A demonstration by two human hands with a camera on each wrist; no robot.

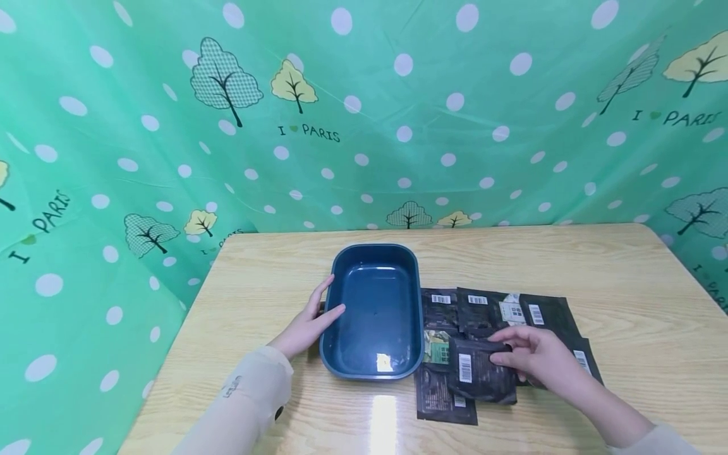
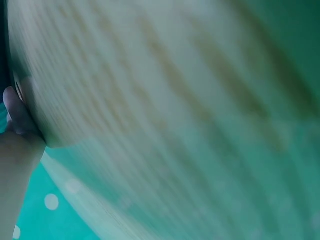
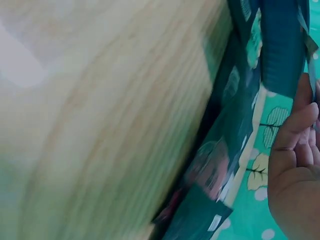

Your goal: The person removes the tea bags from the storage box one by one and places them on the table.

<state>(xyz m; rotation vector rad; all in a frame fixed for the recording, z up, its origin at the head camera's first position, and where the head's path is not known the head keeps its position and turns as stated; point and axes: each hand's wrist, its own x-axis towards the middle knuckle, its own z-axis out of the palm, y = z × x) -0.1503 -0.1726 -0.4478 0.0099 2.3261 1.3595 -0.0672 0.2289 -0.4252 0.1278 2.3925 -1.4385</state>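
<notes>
A dark blue plastic tub (image 1: 376,374) with rounded corners stands on the wooden table. At its left side is my left hand (image 1: 304,328), holding the wall with the thumb over the rim and the index finger along the outside. My right hand (image 1: 537,360) pinches a black flat packet (image 1: 483,373) with a white barcode label by its right edge, between thumb and fingers. This packet overlaps other black packets (image 1: 446,401) lying right of the tub. The right wrist view shows the thumb and fingers (image 3: 302,117) on the packet's thin edge.
More black packets (image 1: 552,316) with barcode labels lie overlapping on the table (image 1: 643,316), some with pictured fronts. A green curtain (image 1: 364,126) with white dots and trees hangs behind and to the left. Light reflects off the table's front.
</notes>
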